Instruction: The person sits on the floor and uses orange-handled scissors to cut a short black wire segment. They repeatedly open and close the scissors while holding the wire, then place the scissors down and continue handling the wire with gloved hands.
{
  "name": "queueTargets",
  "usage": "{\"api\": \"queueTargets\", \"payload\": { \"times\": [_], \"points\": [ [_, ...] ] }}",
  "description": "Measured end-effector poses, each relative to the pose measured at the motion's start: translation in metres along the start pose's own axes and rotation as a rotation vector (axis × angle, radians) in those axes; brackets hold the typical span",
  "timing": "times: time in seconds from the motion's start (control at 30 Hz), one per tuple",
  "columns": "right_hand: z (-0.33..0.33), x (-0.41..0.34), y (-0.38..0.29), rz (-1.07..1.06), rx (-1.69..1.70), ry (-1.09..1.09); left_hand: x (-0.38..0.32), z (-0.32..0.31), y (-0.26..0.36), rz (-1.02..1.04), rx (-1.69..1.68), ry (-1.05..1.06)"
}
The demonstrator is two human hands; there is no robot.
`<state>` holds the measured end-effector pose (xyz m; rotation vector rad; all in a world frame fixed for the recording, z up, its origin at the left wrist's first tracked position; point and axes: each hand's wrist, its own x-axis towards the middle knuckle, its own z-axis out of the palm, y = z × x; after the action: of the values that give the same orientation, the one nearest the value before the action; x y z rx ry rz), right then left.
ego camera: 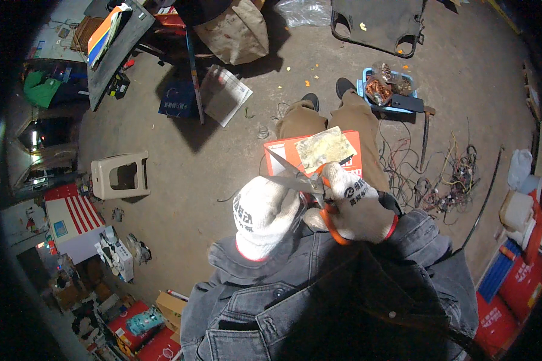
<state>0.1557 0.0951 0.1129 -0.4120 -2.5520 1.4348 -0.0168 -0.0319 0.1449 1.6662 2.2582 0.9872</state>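
My right hand (359,203), in a white knit glove with dark print, grips large scissors by the orange handles (334,225). Their two metal blades (291,182) are spread apart and point to the upper left. My left hand (266,212), gloved alike, is curled just below the lower blade, close to the pivot. Its fingertips are turned away, so what it may hold is hidden. Under the blades, a red and white box (280,149) rests across my thighs. A stained, yellowish flat piece (327,146) lies on top of it.
Tangled wires (460,180) and a hammer (425,140) lie on the floor to the right. Beyond them, a blue basket (365,90) holds plastic containers and a phone (406,104). A beige plastic stool (119,176) lies at left. Red boxes (497,320) stand at lower right.
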Motion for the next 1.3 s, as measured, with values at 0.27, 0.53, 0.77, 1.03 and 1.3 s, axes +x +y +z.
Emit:
{"api": "queueTargets", "payload": {
  "times": [0.27, 0.53, 0.77, 1.03, 1.3],
  "points": [
    [-0.001, -0.005, -0.013, 0.151, 0.357, -0.125, 0.0, -0.007, -0.004, -0.074, -0.145, -0.07],
    [0.007, -0.016, 0.004, 0.227, 0.387, -0.338, -0.003, -0.01, -0.005, -0.291, -0.34, -0.098],
    [0.034, -0.019, 0.025, 0.482, 1.488, -0.421, -0.006, -0.01, -0.01, -0.367, -0.471, -0.118],
    [0.019, -0.011, 0.016, 0.177, 0.752, -0.06, -0.004, -0.001, -0.011, -0.67, -0.664, -0.039],
    [0.026, -0.011, 0.052, 0.379, -0.208, 0.253, -0.004, -0.004, -0.01, -0.717, -0.691, 0.058]
  ]
}}
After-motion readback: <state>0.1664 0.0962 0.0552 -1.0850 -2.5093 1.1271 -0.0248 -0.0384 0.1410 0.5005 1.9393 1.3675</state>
